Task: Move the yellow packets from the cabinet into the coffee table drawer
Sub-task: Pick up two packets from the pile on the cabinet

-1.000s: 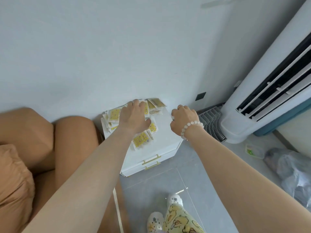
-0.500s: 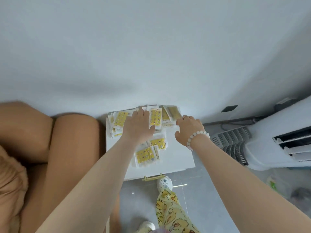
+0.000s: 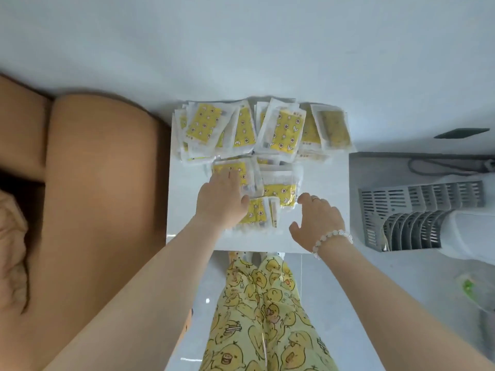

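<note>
Beside the tan sofa (image 3: 101, 183), the left hand (image 3: 221, 204), at the back row a second ago, now presses flat on the front yellow packets (image 3: 281, 191) atop the white cabinet (image 3: 326, 175). The right hand (image 3: 318, 222) has closed in, fingers spread, holding nothing. Gathering looks begun. Two hands; roughly five packet faces behind, three in front, stacks uncountable.

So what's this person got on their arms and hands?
No sleeves are in view. The right hand has a thin ring on one finger, and a bracelet of pale round beads circles that wrist. The left hand shows no jewellery.
</note>
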Tool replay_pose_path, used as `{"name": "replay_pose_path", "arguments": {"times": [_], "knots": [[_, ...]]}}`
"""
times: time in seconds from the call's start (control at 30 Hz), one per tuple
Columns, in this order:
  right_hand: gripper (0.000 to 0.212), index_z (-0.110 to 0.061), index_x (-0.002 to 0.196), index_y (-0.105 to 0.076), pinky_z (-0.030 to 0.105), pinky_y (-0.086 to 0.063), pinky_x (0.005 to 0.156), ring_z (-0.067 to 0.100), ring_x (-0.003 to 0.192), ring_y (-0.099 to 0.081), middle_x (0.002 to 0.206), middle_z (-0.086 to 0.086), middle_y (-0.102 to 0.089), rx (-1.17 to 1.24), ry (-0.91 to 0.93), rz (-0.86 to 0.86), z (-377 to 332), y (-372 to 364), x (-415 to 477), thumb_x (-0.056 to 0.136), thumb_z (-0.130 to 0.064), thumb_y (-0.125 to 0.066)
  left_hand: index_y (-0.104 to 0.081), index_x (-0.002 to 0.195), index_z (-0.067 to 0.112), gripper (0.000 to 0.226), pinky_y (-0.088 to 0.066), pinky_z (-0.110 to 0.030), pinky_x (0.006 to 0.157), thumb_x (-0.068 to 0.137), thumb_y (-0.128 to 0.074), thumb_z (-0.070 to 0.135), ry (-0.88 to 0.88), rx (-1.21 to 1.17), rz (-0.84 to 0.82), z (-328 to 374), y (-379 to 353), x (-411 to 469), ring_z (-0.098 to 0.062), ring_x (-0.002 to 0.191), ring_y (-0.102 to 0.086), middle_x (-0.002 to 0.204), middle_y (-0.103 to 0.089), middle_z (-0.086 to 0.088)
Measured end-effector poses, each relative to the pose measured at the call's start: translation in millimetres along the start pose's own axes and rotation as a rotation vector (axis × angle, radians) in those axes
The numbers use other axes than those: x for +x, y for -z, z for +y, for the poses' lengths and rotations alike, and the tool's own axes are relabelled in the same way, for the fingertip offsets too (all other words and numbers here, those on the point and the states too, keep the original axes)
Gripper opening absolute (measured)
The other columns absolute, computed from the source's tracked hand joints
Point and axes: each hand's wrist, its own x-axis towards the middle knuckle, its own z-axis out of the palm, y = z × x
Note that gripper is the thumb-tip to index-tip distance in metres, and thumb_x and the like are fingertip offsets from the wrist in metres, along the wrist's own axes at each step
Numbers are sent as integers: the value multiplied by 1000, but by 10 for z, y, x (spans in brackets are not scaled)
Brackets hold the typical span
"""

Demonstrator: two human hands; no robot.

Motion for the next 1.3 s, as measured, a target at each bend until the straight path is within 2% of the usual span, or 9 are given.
{"name": "replay_pose_path", "arguments": {"times": [0.13,0.23,0.43,0.6,0.8,0.97,1.07,1.2,1.3], "knots": [[45,-13,128,-38,30,-39,89,21,110,-51,122,2,-52,85,-27,-40,-56,-459,326,90,-34,-51,-46,125,12,37,-39,-27,79,93,-52,28,-82,-137,-45,-129,-553,234,-20,113,-46,125,-46,-2],[47,-15,126,-40,32,-38,89,21,108,-53,117,0,-54,204,-53,-51,-40,-760,444,88,-36,-55,-50,121,10,43,-41,-29,80,84,-65,27,-142,-182,-60,-257,-933,258,-22,110,-48,121,-49,-4],[39,-14,118,-45,29,-36,74,18,86,-50,102,0,-57,618,-331,28,159,-1006,532,86,-30,-61,-57,113,3,63,-42,-39,81,67,-82,38,-196,-121,-40,-384,-1280,322,-31,102,-54,112,-57,-12],[25,-19,101,-42,29,-37,71,19,83,-52,97,-1,-57,664,-357,56,158,-1069,528,86,-28,-61,-56,105,5,58,-36,-34,76,67,-80,44,-218,-66,-10,-377,-1285,340,-28,99,-53,105,-56,-9],[23,-19,99,-43,27,-35,71,17,81,-51,95,-2,-56,744,-368,36,23,-1127,448,86,-25,-60,-49,122,13,44,-33,-25,70,91,-55,43,-245,14,-110,-288,-1290,293,-19,103,-53,115,-51,-1],[20,-19,101,-46,27,-37,73,15,81,-50,82,-10,-52,823,-353,47,-39,-1059,449,87,-22,-60,-50,117,13,37,-36,-28,71,93,-55,41,-178,-31,-141,-281,-1265,286,-22,100,-53,105,-58,-3],[18,-16,104,-51,27,-39,73,14,79,-50,78,-13,-50,867,-381,82,-21,-1011,430,88,-19,-59,-50,116,12,41,-34,-27,70,90,-58,43,-158,-169,-178,-277,-1197,248,-21,98,-53,96,-56,0],[15,-13,103,-57,26,-41,62,13,69,-52,87,-3,-58,962,-532,176,28,-877,468,90,-17,-53,-57,112,17,41,-51,-34,76,81,-70,40,9,-664,-190,-234,-1030,269,-14,86,-65,96,-68,3],[8,-17,95,-57,23,-40,56,15,71,-55,92,2,-65,1083,-570,200,-3,-770,512,92,-19,-49,-61,104,22,29,-52,-16,69,79,-74,32,132,-940,-137,-140,-852,360,-6,77,-64,89,-68,7]]}}
